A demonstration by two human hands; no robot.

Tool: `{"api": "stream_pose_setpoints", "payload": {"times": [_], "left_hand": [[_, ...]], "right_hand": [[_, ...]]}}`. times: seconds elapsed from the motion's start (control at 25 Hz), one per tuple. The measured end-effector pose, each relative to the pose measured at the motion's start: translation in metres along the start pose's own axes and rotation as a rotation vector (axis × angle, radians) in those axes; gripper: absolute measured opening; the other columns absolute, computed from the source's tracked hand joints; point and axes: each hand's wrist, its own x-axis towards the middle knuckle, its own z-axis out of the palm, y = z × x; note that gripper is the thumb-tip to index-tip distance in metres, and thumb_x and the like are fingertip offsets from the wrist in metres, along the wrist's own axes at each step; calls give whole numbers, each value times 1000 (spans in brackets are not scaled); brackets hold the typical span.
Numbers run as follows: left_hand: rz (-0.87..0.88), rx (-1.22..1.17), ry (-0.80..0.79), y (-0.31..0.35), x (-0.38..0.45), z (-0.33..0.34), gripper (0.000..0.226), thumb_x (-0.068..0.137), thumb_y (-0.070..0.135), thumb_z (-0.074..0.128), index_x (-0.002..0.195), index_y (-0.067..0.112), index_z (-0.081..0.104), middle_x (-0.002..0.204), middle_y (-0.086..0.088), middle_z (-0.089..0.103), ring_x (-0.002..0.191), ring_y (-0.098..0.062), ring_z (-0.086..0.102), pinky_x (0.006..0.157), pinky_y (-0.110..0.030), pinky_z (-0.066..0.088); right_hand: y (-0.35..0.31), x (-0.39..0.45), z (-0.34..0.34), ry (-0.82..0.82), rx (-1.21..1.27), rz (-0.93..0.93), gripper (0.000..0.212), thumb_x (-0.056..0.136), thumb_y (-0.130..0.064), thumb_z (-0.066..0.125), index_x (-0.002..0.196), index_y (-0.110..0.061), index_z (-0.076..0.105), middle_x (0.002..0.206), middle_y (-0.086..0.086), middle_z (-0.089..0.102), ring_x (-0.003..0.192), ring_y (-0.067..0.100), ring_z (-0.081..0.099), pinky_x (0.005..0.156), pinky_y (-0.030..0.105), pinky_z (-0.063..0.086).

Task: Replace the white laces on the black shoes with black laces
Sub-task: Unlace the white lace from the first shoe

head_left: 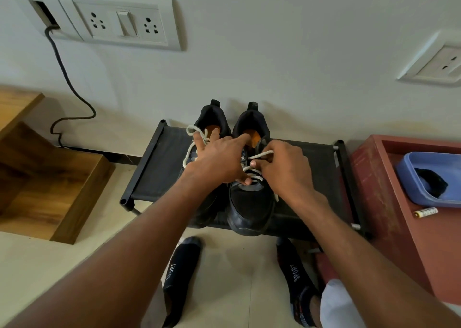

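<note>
Two black shoes (249, 203) stood side by side, heels away, toes toward the hands, orange insoles showing. White lace (259, 156) of the right shoe was partly loosened, pinched in the right hand (284, 168), crossings just below the thumb. White lace of the left shoe (193, 138) looped loose over the fingers of the left hand (219, 163). Black laces (432, 184) lay bundled, well right of both hands.
</note>
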Motion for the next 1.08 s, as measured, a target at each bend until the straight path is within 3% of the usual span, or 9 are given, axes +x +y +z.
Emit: {"api": "stream_pose_setpoints", "payload": {"times": [0.12,0.24,0.32,0.48,0.6,0.76,0.92,1.08], "left_hand": [[24,5,15,-1,1,-2,70,70,55,89,118,32,43,115,5,62,137,-31,38,115,-70,12],[26,-6,24,-3,1,-1,72,69,57,89,117,31,42,113,6,63,135,-30,40,116,-69,13],[25,-4,21,-3,1,-1,72,69,56,89,115,30,40,113,5,62,137,-30,39,117,-70,14],[18,-33,17,-1,0,-5,71,67,54,92,107,29,39,103,5,54,136,-28,40,118,-69,12],[17,-27,23,1,2,-3,68,66,51,93,108,27,45,108,2,61,135,-28,42,117,-65,12],[38,-34,35,0,6,0,71,61,53,95,108,27,48,112,3,66,135,-28,43,117,-59,15],[74,-28,36,1,8,-1,69,60,53,94,109,28,51,113,3,66,128,-27,46,112,-52,25],[98,-97,27,-5,9,-5,42,82,45,83,111,30,58,116,2,66,138,-31,41,113,-50,26]], "right_hand": [[1,-1,2,58,51,-18,16,95,-43,75,102,-30,73,84,-13,65,79,10,65,64,28,47],[-2,-3,2,67,45,-78,20,93,-45,76,107,-34,67,91,-15,65,81,10,62,61,25,41],[-4,-3,3,69,8,-99,11,97,-40,73,104,-35,65,91,-12,65,82,11,62,58,23,37],[-5,-3,5,57,55,-2,4,102,-38,64,100,-34,63,82,-15,60,70,4,53,57,22,35],[-8,-4,11,105,94,62,10,102,-34,64,93,-33,60,76,-17,55,66,1,49,55,23,35],[-9,0,18,163,128,84,13,101,-28,67,91,-32,61,74,-17,53,64,2,51,59,27,48],[-10,2,21,169,145,120,10,100,-27,68,92,-31,64,73,-18,51,63,1,50,55,23,40],[-5,8,11,140,133,117,7,98,-34,70,92,-30,72,78,-14,61,72,11,56,57,23,35]]}}
